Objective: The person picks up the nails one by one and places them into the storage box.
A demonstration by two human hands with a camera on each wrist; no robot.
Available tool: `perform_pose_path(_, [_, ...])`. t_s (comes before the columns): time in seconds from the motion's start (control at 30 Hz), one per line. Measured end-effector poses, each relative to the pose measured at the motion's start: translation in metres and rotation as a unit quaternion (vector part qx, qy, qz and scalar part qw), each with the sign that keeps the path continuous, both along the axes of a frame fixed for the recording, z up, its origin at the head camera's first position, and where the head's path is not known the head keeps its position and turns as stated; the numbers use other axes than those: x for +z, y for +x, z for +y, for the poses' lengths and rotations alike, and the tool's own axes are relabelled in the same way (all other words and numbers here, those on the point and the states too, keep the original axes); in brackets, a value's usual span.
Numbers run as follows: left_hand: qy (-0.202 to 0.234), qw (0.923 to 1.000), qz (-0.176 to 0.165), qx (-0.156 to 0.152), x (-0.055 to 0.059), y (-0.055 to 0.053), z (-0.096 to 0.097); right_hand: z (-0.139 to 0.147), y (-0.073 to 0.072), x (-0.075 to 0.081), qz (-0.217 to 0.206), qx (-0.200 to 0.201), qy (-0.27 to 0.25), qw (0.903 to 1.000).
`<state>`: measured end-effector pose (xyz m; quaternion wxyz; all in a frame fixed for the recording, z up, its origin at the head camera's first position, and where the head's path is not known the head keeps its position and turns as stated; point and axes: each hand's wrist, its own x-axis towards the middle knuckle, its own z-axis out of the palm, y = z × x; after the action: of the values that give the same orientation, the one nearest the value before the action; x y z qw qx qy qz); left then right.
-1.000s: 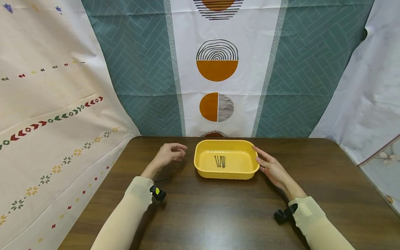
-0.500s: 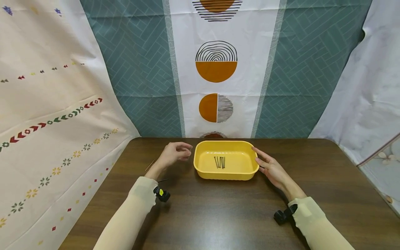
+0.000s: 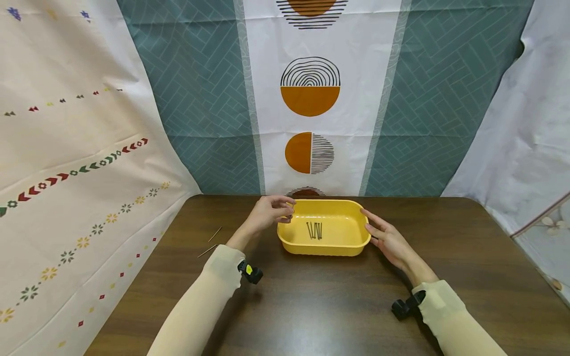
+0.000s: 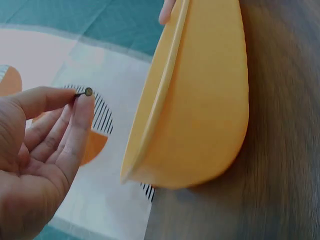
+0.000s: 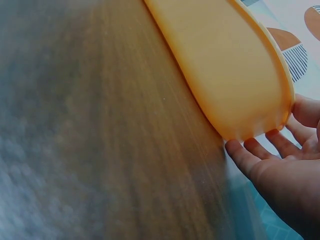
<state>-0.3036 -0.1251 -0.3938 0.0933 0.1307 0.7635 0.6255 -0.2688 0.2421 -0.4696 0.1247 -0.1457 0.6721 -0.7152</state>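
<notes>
Thumb and fingertips of my left hand (image 3: 270,212) pinch a slim dark nail, held over the left rim of a yellow rectangular tray (image 3: 322,250). In the left wrist view the round head of the nail (image 4: 88,91) shows at the fingertips, most of its shank hidden. Several dark nails (image 3: 314,230) lie side by side on the tray floor. My right hand (image 3: 392,245) rests spread fingers against the tray's right end; in the right wrist view its fingertips (image 5: 248,143) touch the outer wall, with the thumb at the rim.
Two more thin nails lie on the brown wooden table (image 3: 303,306), one farther back (image 3: 214,234), the other nail (image 3: 207,250) near the left sleeve. A patterned cloth (image 3: 209,123) hangs behind the table's back edge, and pale cloths (image 3: 75,173) flank the sides.
My left hand has moved right with the nail, from beside the tray to over its left rim. Two nails on the table now show behind the arm. The right hand stays put.
</notes>
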Motion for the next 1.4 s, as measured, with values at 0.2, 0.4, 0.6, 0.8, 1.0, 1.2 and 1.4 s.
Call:
perform_pose_path(0.2, [0.003,0.9995,-0.012,0.029,0.0,0.001,0.018,0.0,-0.001,0.0,-0.002,-0.002,0.002,1.0])
perform_pose_path(0.4, [0.023,0.9987,-0.039,0.021,-0.003,-0.001,0.03,0.0,-0.001,-0.001,-0.005,-0.006,0.004,1.0])
perform_pose_path(0.6, [0.033,0.998,-0.047,0.024,-0.007,-0.002,0.038,-0.001,-0.003,-0.002,-0.008,-0.005,0.008,0.9999])
perform_pose_path(0.8, [0.026,0.998,-0.056,0.016,-0.014,-0.007,0.051,0.0,-0.003,-0.003,-0.007,-0.003,0.002,1.0])
perform_pose_path(1.0, [0.032,0.9974,-0.063,0.016,-0.019,-0.013,0.064,0.001,-0.003,-0.003,-0.002,-0.001,0.004,1.0])
perform_pose_path(1.2, [0.035,0.9967,-0.072,0.012,-0.021,-0.014,0.071,0.0,-0.004,-0.003,-0.002,-0.003,0.005,1.0])
perform_pose_path(1.4, [0.024,0.9972,-0.07,0.013,-0.026,-0.016,0.077,0.001,-0.003,-0.003,-0.003,-0.004,0.006,1.0])
